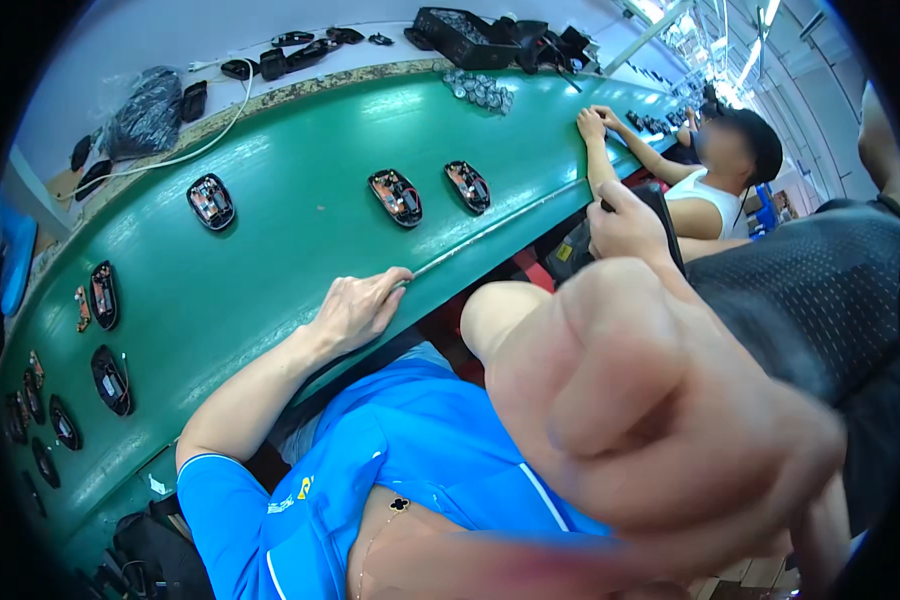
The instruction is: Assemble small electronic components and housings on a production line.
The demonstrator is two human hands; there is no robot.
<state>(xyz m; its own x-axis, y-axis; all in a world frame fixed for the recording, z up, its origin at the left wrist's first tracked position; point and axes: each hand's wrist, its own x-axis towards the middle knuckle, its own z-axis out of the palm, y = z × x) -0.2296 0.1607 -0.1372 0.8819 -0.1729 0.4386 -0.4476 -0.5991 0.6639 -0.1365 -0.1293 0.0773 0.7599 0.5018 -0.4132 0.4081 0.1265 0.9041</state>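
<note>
My left hand (360,305) rests on the near edge of a green conveyor belt (290,190), fingers loosely bent and thumb apart, holding nothing. Very close and blurred at the right is a large hand with curled fingers (620,380), seemingly my raised right hand. Whether anything is inside those fingers is hidden. Beyond my left hand lie opened black computer mice with bare circuit boards: one mouse (396,197), a smaller-looking mouse (467,187) beside it, and another mouse (212,202) farther left. Neither hand touches them.
Several more mouse parts, including a black shell (112,380), lie along the belt's left end. A black crate (465,38), a plastic bag (145,112) and a white cable (240,115) line the back ledge. A standing person's hand (630,230) holds a dark object; a capped co-worker (710,190) sits farther along.
</note>
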